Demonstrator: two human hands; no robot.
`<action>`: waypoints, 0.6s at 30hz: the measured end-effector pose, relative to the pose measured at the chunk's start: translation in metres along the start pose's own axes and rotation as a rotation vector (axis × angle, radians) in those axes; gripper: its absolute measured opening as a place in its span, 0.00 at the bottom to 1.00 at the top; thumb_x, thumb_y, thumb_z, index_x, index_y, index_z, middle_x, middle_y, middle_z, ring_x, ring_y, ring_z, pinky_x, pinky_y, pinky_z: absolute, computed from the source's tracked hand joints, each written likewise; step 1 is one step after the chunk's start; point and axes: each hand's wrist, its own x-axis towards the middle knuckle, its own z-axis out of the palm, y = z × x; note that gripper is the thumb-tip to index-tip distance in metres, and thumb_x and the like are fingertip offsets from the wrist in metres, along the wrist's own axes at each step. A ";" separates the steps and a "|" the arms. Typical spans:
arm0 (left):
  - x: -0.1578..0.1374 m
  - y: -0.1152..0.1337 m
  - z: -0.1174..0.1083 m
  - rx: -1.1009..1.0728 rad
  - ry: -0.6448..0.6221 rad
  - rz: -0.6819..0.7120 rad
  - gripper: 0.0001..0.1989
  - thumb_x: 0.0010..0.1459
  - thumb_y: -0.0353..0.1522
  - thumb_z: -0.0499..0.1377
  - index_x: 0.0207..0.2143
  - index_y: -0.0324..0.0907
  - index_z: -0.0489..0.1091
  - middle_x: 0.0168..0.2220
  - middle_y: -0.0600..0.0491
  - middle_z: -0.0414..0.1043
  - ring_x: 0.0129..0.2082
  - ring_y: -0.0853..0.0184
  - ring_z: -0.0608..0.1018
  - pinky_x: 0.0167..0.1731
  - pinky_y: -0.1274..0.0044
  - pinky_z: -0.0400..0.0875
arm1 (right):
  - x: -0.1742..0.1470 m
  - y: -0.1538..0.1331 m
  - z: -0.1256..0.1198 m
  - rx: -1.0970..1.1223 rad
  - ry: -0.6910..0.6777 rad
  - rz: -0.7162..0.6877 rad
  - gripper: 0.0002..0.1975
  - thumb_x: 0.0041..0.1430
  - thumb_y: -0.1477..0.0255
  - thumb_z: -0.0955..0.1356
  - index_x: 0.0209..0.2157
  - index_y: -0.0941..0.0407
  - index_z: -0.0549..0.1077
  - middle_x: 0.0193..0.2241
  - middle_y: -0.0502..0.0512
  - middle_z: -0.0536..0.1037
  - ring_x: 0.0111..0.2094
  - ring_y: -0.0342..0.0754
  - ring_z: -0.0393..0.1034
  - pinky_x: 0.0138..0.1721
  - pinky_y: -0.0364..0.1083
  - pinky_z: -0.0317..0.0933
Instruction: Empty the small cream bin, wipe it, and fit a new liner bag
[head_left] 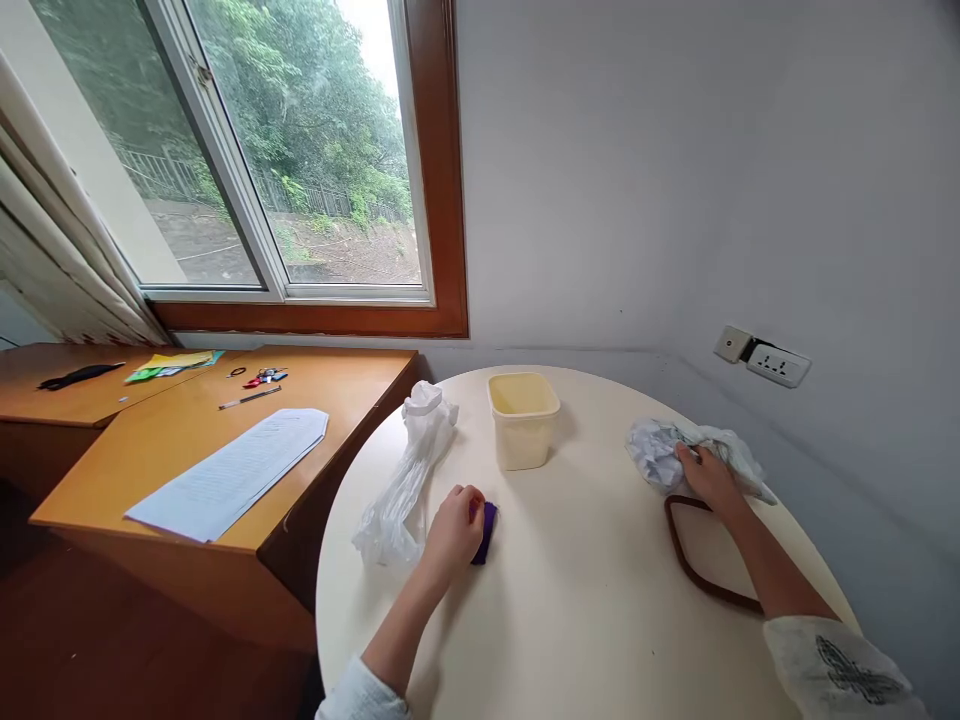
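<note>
Round tabletop, crumpled heap (whitish)

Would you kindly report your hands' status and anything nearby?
Left hand at purple item, grip unclear. Right hand on crumpled white bundle. Cream bin upright. Brown frame lies near right hand.

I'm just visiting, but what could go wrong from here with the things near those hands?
The right hand is on a crumpled white bundle near the edge of the round table, so an outward push might send it over. The right arm crosses the brown frame in this view; moving it could snag or drag the frame. The left hand is close to a thin plastic bag, which might get brushed aside.
</note>
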 end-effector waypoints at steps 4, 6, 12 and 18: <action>0.001 -0.003 -0.006 0.176 -0.019 -0.009 0.09 0.56 0.27 0.48 0.30 0.40 0.67 0.34 0.46 0.65 0.34 0.60 0.70 0.32 0.73 0.60 | 0.000 0.001 -0.006 -0.112 -0.108 0.009 0.27 0.56 0.58 0.56 0.42 0.63 0.73 0.39 0.70 0.75 0.43 0.64 0.68 0.42 0.56 0.59; 0.003 -0.007 -0.008 0.241 -0.021 -0.026 0.07 0.55 0.26 0.49 0.31 0.38 0.66 0.35 0.44 0.65 0.37 0.56 0.70 0.34 0.71 0.59 | -0.004 0.000 -0.010 -0.154 -0.135 -0.003 0.25 0.56 0.59 0.56 0.40 0.62 0.74 0.37 0.68 0.75 0.42 0.64 0.68 0.42 0.56 0.59; 0.005 -0.016 -0.004 0.325 -0.037 -0.064 0.13 0.47 0.24 0.56 0.38 0.38 0.66 0.36 0.44 0.65 0.41 0.51 0.68 0.39 0.69 0.58 | -0.024 -0.006 -0.021 -0.244 -0.166 -0.040 0.17 0.54 0.65 0.58 0.22 0.55 0.73 0.25 0.61 0.75 0.33 0.59 0.71 0.35 0.52 0.61; 0.005 -0.018 -0.001 0.269 -0.027 -0.137 0.17 0.46 0.27 0.58 0.41 0.38 0.65 0.35 0.45 0.66 0.39 0.53 0.70 0.37 0.71 0.59 | -0.050 -0.025 -0.036 -0.248 -0.180 -0.131 0.14 0.53 0.68 0.57 0.23 0.53 0.71 0.25 0.57 0.76 0.33 0.56 0.70 0.36 0.51 0.61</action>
